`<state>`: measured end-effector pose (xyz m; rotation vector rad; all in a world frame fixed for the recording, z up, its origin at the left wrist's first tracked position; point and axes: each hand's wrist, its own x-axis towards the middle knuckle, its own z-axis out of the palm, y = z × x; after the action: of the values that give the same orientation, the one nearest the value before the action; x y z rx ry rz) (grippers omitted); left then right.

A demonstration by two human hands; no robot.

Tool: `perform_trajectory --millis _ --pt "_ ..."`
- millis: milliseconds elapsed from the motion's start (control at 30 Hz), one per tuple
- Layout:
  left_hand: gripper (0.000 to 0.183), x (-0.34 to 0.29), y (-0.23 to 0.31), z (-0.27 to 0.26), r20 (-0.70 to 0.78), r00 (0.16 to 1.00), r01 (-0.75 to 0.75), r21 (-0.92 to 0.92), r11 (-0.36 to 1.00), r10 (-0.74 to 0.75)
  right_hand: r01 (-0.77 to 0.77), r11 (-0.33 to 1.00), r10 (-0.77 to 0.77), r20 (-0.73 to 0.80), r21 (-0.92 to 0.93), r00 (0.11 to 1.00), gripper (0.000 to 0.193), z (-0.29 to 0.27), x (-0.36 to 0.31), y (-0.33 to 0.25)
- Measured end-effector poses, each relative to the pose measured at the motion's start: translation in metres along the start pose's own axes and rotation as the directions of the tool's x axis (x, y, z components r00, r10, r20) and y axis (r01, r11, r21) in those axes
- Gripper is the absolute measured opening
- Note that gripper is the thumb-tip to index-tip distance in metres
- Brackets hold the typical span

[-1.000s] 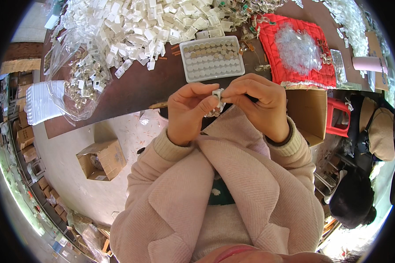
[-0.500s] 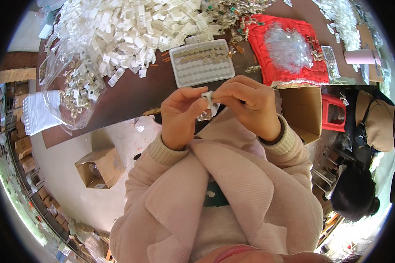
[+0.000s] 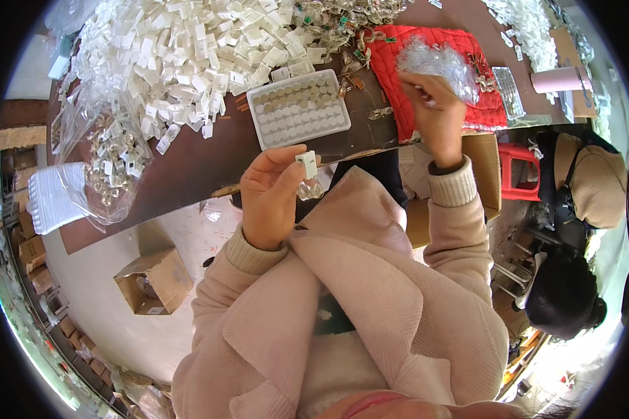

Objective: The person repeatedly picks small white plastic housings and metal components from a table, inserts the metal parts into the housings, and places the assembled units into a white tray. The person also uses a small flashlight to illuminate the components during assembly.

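A small white plastic casing (image 3: 307,163) is pinched between the thumb and fingers of my left hand (image 3: 267,192), in front of the table edge. Beneath it, against the same hand, hangs a clear, shiny piece (image 3: 309,190) whose kind I cannot make out. My right hand (image 3: 437,112) reaches over the red quilted cloth (image 3: 391,66), at the near edge of a heap of thin clear plastic pieces (image 3: 437,59). Its fingers are bent, with a gap by the thumb; its fingertips are partly hidden. Between the hands, farther back, lies a white tray (image 3: 260,124) with rows of round button-like discs.
White casings (image 3: 210,56) are heaped across the table's far left. A clear bag (image 3: 119,160) of small parts lies near the left edge, beside stacked white trays (image 3: 57,195). Cardboard boxes (image 3: 164,276) and a red stool (image 3: 517,171) stand below. Another person (image 3: 587,181) is at right.
My right hand has left the casing and moved right and away to the red cloth. My left hand still holds the casing, a little farther left and lower.
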<state>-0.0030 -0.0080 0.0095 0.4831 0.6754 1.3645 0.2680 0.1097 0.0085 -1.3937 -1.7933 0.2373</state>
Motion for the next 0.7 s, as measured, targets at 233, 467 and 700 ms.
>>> perform_trajectory --millis 233,467,700 --pt "0.026 -0.004 0.007 -0.002 -0.073 0.997 -0.007 0.107 0.994 0.015 -0.150 0.886 0.155 0.024 0.439 0.988 0.013 -0.019 0.015 -0.038" --pt "0.027 0.002 0.001 -0.003 -0.008 0.999 0.036 -0.003 0.999 -0.036 -0.462 0.612 0.390 0.262 0.642 0.883 0.019 -0.043 0.021 -0.016" --pt "0.026 0.001 0.002 -0.002 0.031 0.999 0.031 -0.021 0.999 -0.030 -0.096 0.995 0.096 0.042 -0.006 0.994 0.019 -0.031 0.021 -0.011"
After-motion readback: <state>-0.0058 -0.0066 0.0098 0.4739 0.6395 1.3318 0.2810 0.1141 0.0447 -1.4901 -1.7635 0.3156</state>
